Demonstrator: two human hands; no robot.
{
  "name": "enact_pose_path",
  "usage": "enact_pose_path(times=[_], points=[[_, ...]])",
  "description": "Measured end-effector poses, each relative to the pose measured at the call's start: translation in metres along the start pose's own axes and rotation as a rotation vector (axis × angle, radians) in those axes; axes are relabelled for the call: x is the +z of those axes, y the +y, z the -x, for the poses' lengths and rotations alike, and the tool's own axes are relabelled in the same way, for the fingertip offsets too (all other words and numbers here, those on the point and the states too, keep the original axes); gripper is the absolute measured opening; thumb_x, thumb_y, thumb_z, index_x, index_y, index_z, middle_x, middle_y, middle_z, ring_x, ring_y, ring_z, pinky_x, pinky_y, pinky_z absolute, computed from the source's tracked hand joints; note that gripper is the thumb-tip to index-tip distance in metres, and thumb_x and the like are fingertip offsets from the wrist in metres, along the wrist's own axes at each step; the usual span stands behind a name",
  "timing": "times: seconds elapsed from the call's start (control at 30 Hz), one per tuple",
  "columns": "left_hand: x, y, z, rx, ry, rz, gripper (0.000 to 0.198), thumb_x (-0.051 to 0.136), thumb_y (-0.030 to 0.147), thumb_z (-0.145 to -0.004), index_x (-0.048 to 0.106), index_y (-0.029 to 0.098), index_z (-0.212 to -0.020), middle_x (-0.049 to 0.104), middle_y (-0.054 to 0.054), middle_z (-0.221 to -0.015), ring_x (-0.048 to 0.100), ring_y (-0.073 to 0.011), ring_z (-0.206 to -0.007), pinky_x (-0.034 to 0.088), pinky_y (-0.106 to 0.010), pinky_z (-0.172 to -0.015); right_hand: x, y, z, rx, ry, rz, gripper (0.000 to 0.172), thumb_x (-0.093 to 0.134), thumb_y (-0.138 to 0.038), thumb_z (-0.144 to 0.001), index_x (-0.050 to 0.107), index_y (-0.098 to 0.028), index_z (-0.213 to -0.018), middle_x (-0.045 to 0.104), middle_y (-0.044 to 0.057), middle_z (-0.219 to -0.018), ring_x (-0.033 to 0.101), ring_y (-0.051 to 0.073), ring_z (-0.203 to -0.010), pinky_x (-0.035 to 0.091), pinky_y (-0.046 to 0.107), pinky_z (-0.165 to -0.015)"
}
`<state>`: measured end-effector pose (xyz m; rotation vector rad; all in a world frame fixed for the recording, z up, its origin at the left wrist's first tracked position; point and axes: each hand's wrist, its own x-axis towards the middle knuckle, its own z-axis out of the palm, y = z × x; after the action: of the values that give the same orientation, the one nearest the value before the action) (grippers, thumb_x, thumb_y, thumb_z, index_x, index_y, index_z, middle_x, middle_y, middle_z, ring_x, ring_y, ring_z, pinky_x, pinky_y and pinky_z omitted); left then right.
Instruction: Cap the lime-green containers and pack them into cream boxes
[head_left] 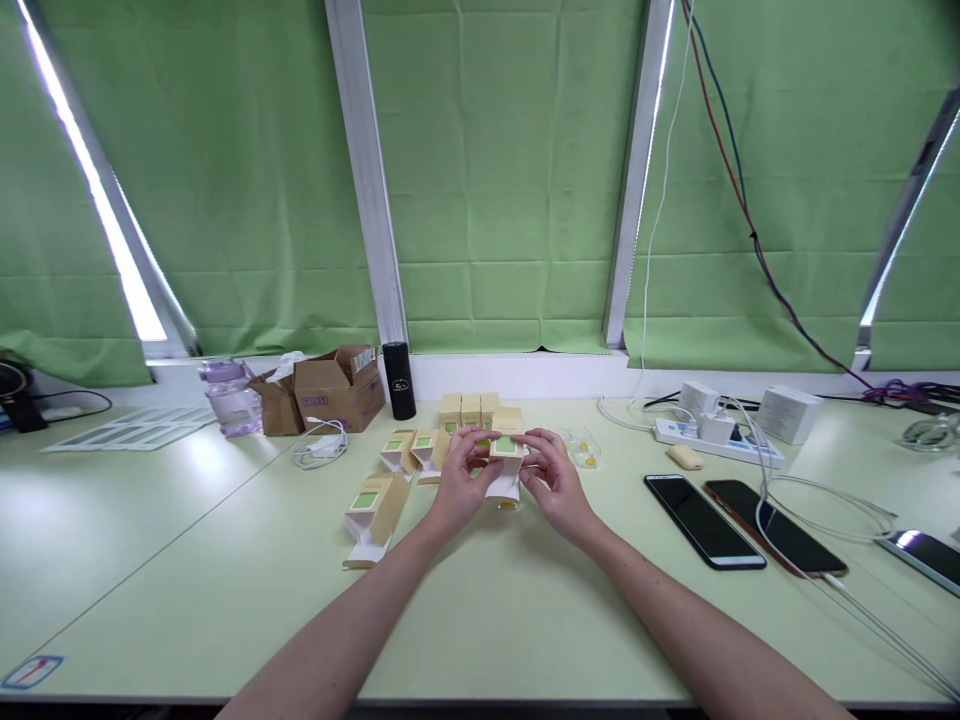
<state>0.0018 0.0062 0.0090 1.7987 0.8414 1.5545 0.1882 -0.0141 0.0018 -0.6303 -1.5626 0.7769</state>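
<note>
Nearest, two bare forearms crossing the pale green worktop (487, 620) from the bottom edge and meeting near its middle. Left hand (457, 490) and right hand (555, 485) set on either side of a small tan box (506, 452) with a green label, upright, white flap hanging open underneath. Fingers (480, 437) of both hands clamped on the box's upper corners. Sits mid-worktop, just in front of a row of boxes (470, 408) standing side by side. To the left, a pair of boxes (414, 450) with flaps open, and nearer the camera an open box (373, 515) lying on its side. Farther back on the left, a black cylinder (398, 380), a brown carton (337, 388) and a purple jar (229, 397). To the right, two phones (703, 520) lying flat side by side, near a power strip (716, 440) with white cables.
</note>
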Motion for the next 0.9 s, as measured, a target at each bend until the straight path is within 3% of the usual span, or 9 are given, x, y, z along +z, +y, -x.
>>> enact_pose_path(times=[0.6, 0.9], points=[[0.005, 0.004, 0.004, 0.005, 0.004, -0.030, 0.033, 0.076, 0.035, -0.087, 0.069, 0.027, -0.118, 0.052, -0.007, -0.126, 0.067, -0.0162, -0.091, 0.061, -0.038, -0.088, 0.000, -0.003, -0.003, 0.051, 0.051, -0.031, 0.035, 0.072, -0.040, -0.089, 0.069, -0.031, -0.123, 0.044, 0.008, -0.136, 0.067, 0.015, -0.084, 0.061, 0.038, -0.085], [0.009, 0.012, 0.007, -0.007, -0.015, -0.064, 0.038, 0.077, 0.038, -0.086, 0.066, 0.028, -0.121, 0.050, -0.007, -0.126, 0.065, -0.0168, -0.091, 0.059, -0.039, -0.088, 0.001, 0.005, -0.005, 0.062, 0.097, -0.013, 0.029, 0.071, -0.040, -0.090, 0.070, -0.031, -0.117, 0.048, 0.010, -0.136, 0.069, 0.019, -0.086, 0.062, 0.040, -0.078]])
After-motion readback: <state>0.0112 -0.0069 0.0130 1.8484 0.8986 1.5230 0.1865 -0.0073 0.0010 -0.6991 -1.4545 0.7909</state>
